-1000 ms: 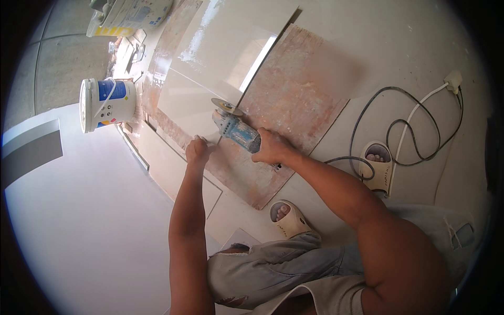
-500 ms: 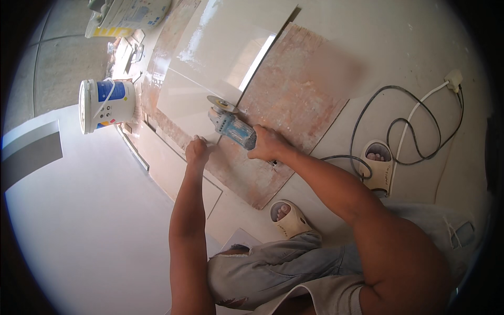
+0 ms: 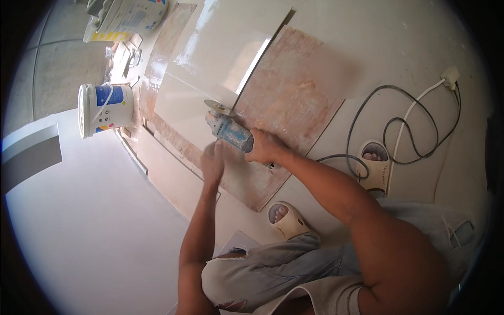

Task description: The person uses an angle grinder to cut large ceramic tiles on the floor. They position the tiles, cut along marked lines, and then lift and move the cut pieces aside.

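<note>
— Why crouch on the floor (image 3: 94,236)?

— The big glossy tile (image 3: 210,79) lies flat there on a rough brown board (image 3: 299,89), so it's propped for working.

— And your hands?

— My right hand (image 3: 265,147) has its fingers clamped round the blue angle grinder (image 3: 229,128), disc at the tile's edge. My left hand (image 3: 212,163) presses on the tile beside it, fingers together, to steady it. A white bucket (image 3: 105,109) stands well apart; the cord (image 3: 399,131) loops behind.

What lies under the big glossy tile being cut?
Under the glossy tile lies a reddish-brown board, showing at its right and lower edges. The floor shows beyond the board. Whatever lies beneath the tile's middle is covered.
</note>
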Demonstrator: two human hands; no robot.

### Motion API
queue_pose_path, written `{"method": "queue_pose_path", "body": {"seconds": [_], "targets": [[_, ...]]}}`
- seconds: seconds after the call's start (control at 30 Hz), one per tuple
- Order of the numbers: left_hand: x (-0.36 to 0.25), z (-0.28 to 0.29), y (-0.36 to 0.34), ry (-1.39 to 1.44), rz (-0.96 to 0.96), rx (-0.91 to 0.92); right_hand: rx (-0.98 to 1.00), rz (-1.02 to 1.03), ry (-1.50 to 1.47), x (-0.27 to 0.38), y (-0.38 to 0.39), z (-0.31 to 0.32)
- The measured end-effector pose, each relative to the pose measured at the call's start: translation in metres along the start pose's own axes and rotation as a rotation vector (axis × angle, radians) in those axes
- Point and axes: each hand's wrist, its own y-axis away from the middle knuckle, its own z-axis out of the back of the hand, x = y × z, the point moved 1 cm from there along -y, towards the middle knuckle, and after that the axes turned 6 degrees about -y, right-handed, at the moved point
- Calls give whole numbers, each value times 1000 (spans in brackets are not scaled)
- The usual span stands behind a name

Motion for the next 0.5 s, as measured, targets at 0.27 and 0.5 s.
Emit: {"method": "queue_pose_path", "body": {"seconds": [0.27,0.5], "targets": [[-73,-69,46,530,258,273,-15,4,-40,-6,0,-7],[-84,-68,43,590,264,267,-44,30,-53,-7,-1,-11]]}}
